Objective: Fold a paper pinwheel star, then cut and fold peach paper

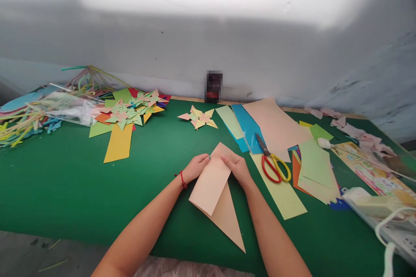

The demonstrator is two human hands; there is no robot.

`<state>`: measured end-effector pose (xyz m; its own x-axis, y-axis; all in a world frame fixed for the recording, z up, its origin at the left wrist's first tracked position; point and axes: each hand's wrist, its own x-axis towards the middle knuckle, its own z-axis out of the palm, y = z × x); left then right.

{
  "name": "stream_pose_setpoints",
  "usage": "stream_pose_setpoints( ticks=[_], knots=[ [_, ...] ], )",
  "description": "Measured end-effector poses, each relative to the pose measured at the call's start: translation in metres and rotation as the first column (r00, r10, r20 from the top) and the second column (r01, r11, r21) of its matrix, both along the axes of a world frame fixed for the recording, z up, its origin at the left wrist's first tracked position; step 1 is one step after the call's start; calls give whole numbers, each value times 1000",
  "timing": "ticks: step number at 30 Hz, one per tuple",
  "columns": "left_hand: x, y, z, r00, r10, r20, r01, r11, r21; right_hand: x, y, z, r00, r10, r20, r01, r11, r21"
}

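Observation:
Between my two hands is a sheet of pale peach paper, folded over so that a pointed flap sticks out toward me at the lower right. My left hand grips its upper left edge, thumb on top. On the upper right edge, my right hand pinches the paper with the thumb on its face; the other fingers are partly hidden behind. Scissors with one red and one yellow handle lie to the right, over a pale green paper strip. A folded paper star lies beyond my hands.
Paper stars and a yellow strip lie at left, near a heap of coloured strips. Peach sheets, blue sheets and green pieces spread at right. A power strip with cables sits at the right edge.

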<state>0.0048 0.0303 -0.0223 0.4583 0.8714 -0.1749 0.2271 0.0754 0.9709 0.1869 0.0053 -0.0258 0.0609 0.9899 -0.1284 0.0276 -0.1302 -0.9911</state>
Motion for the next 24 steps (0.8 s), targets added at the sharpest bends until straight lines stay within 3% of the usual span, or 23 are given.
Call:
stream_pose_setpoints(
  ticks=[10, 24],
  knots=[
    [0, -1, 3, 999, 14, -31, -12, 999, 47, -3, -1, 7, 1000, -15, 15, 15, 1000, 3],
    [2, -2, 5, 999, 20, -46, -17, 998, 55, -1, 0, -2, 999, -36, 7, 36, 999, -14]
  ],
)
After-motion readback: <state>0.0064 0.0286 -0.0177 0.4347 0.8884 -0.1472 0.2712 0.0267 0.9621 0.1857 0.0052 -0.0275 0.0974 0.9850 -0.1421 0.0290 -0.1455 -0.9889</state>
